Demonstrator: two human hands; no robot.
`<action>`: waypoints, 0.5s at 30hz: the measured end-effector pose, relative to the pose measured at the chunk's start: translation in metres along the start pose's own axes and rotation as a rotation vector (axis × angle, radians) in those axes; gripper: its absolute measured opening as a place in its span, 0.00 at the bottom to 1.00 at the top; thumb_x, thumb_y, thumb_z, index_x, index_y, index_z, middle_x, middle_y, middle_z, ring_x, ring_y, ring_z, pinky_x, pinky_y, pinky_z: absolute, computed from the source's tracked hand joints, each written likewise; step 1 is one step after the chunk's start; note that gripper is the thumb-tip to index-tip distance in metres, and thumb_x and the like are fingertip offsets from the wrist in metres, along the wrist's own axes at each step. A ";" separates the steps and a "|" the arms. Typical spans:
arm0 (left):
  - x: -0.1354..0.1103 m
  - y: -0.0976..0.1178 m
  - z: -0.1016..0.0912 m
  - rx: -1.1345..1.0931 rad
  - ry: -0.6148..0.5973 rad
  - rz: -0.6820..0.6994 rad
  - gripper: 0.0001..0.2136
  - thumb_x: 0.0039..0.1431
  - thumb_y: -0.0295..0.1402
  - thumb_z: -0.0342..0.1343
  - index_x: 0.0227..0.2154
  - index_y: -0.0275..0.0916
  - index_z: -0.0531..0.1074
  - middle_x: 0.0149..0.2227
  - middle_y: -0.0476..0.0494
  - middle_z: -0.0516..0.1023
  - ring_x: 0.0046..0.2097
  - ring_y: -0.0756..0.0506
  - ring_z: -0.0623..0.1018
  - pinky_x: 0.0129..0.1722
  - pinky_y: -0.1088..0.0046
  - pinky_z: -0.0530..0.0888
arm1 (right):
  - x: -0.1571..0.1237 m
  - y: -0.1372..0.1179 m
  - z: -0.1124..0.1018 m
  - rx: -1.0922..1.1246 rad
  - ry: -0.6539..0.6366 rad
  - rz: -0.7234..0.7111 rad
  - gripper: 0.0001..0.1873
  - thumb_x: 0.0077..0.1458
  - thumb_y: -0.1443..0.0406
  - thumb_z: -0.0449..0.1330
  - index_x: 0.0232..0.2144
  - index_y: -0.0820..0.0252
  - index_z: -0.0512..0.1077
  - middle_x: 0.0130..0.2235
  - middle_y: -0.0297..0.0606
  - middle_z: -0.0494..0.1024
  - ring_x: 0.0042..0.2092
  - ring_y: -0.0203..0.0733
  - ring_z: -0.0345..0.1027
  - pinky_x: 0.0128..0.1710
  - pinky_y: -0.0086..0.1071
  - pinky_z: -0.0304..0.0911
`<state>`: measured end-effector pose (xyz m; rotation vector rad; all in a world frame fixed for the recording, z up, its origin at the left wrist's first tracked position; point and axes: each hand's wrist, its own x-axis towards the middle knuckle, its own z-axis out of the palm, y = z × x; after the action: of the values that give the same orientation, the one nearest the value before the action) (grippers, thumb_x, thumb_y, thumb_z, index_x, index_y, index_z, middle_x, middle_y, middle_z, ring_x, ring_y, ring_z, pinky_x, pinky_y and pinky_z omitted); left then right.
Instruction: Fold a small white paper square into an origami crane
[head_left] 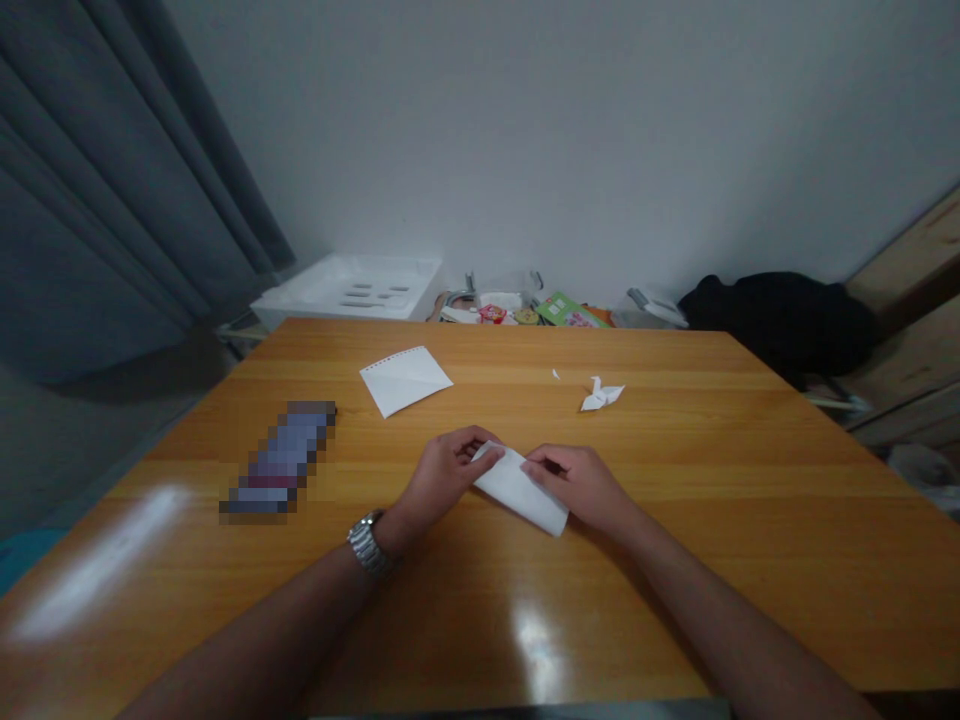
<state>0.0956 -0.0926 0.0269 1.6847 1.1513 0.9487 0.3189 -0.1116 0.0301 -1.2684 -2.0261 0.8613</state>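
A folded white paper lies on the wooden table in front of me. My left hand, with a metal watch on its wrist, pinches the paper's left end. My right hand presses its fingers on the paper's right part, fingers curled on it. Both hands touch the same sheet. Farther back lie a white torn-off notebook sheet and a small folded white paper figure.
A blurred-out flat object lies on the table at the left. Behind the table's far edge sit a white tray, colourful clutter and a black bag. A grey curtain hangs at the left.
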 end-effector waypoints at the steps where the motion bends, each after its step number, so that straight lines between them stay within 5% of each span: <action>1: 0.000 0.000 0.001 -0.016 0.021 -0.007 0.12 0.58 0.42 0.61 0.36 0.36 0.78 0.34 0.43 0.82 0.35 0.45 0.80 0.33 0.73 0.75 | 0.000 -0.001 0.000 0.008 0.011 -0.001 0.12 0.63 0.60 0.56 0.33 0.57 0.78 0.33 0.34 0.81 0.33 0.40 0.72 0.34 0.30 0.62; 6: 0.002 -0.001 0.001 -0.185 0.124 -0.064 0.16 0.55 0.42 0.65 0.41 0.35 0.75 0.37 0.41 0.82 0.39 0.44 0.81 0.40 0.69 0.79 | 0.000 0.002 0.005 0.098 0.113 0.049 0.14 0.63 0.57 0.57 0.33 0.58 0.78 0.31 0.35 0.81 0.31 0.40 0.71 0.31 0.30 0.62; 11: -0.002 0.001 0.008 -0.394 -0.024 -0.214 0.19 0.56 0.46 0.64 0.40 0.34 0.76 0.41 0.37 0.83 0.42 0.43 0.82 0.42 0.67 0.81 | 0.002 0.010 0.010 0.207 0.263 0.106 0.18 0.61 0.53 0.58 0.34 0.60 0.78 0.31 0.38 0.80 0.31 0.41 0.71 0.29 0.30 0.64; 15: -0.004 0.000 0.016 -0.464 -0.023 -0.249 0.18 0.56 0.43 0.65 0.43 0.34 0.77 0.41 0.38 0.83 0.42 0.43 0.83 0.42 0.69 0.82 | 0.003 0.010 0.012 0.236 0.299 0.120 0.18 0.61 0.53 0.58 0.34 0.60 0.78 0.31 0.39 0.80 0.32 0.42 0.72 0.29 0.31 0.65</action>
<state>0.1090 -0.0999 0.0206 1.1501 1.0024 0.9469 0.3137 -0.1079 0.0155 -1.3073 -1.5802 0.8786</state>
